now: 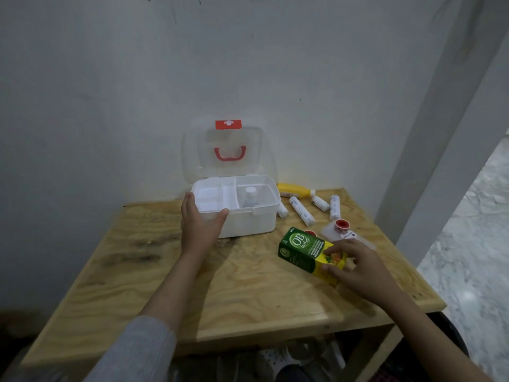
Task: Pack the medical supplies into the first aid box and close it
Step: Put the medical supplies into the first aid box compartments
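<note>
The white first aid box (256, 221) stands open at the back of the wooden table (220, 285), its clear lid (220, 150) with a red handle leaning against the wall. A white tray insert fills its left half; a small white-capped bottle (250, 198) stands in the right half. My left hand (199, 224) grips the box's front left corner. My right hand (355, 264) holds the yellow end of a green and yellow medicine carton (300, 250), lying on the table right of the box.
Behind and right of the box lie a yellow bottle (292, 188), several white bandage rolls (301, 210) and a red-capped tape roll (342, 225) on clear packaging. The wall is close behind. The table's right edge drops to a marble floor (473, 244).
</note>
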The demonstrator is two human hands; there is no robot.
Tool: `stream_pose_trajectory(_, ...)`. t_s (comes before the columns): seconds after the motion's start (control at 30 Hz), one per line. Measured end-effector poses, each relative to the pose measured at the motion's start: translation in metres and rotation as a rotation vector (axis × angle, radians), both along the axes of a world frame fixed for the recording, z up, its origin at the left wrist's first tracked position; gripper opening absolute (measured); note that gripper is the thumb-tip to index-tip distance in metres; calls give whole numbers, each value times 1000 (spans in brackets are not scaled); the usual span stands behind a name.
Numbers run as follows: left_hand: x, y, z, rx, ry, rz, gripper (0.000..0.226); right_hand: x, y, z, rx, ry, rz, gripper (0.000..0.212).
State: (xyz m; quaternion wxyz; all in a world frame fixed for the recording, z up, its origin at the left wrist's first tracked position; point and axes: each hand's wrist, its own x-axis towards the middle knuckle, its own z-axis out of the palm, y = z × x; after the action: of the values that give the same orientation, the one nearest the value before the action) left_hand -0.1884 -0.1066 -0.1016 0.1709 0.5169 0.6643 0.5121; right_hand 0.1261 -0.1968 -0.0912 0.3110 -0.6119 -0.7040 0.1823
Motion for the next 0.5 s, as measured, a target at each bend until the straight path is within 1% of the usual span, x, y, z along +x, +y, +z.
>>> stream_pose_trajectory(0.07, 0, 0, 0, -2, -5, -1, 95, 2, -1, 3, 36, 45, 7, 25)
stream_pose_trajectory(0.13, 0, 0, 0, 8, -14, -9, 95, 5, 0, 14, 79, 152, 11, 25)
stream_pose_trajectory(0.2, 0, 1, 0, 4, -22, -2, 95, 6, 4, 34, 135, 244, 21, 25)
stream_pose_trajectory(0.27, 0, 2, 0, -8, -25, 8, 96, 4, 14, 58, 208, 269, 32, 24)
stream_pose_trajectory(0.33, 2, 2, 1, -16, -28, 11, 95, -2, 30, 81, 273, 225, 42, 24)
stream_pose_trajectory(0.5, 1, 0, 6, -34, -12, 14, 91, -37, 91, 120, 391, -27, 43, 29)
